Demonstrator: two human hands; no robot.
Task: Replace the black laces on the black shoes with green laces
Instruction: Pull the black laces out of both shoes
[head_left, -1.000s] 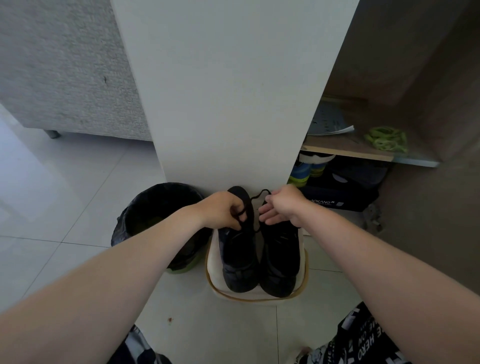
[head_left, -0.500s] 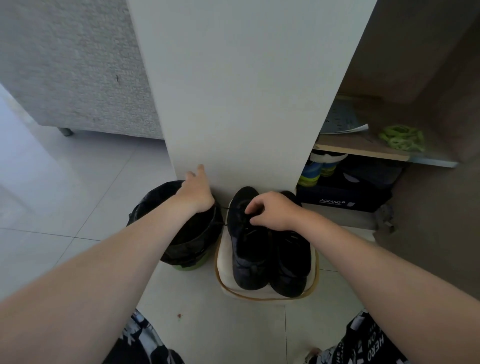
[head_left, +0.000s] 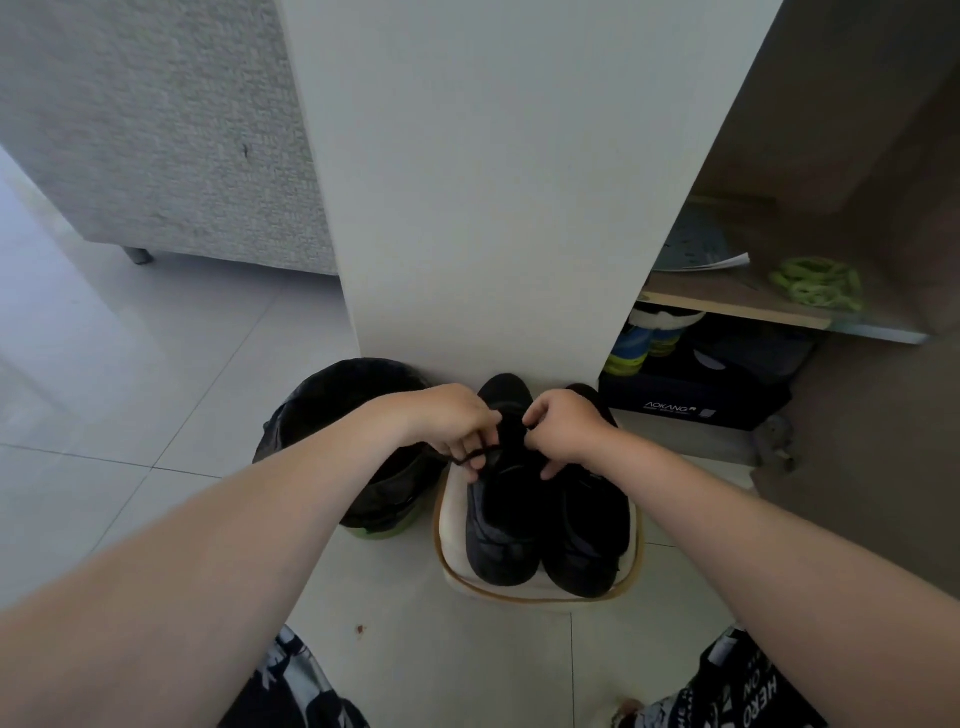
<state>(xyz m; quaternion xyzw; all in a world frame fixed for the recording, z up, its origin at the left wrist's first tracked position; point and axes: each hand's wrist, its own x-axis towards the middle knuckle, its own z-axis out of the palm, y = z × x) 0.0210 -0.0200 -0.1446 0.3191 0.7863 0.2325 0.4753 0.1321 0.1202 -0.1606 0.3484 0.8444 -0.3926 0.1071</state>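
Note:
Two black shoes stand side by side on a small white stool (head_left: 452, 525), the left shoe (head_left: 501, 535) and the right shoe (head_left: 587, 540). Both hands are over the lace area of the left shoe. My left hand (head_left: 447, 421) pinches a black lace (head_left: 475, 456) that trails off to the left. My right hand (head_left: 563, 426) has its fingers curled at the laces of the same shoe, and what it grips is hard to make out. A bundle of green laces (head_left: 815, 283) lies on the wooden shelf (head_left: 737, 306) at the right.
A bin lined with a black bag (head_left: 343, 415) stands just left of the stool. A white panel (head_left: 493, 182) rises right behind the shoes. Under the shelf sit a dark shoebox (head_left: 691, 405) and colourful shoes (head_left: 639, 345). A grey sofa (head_left: 156, 130) stands at the far left.
My left hand came back from over the bin to the left shoe and now pinches a black lace. My right hand stayed on the shoe's laces.

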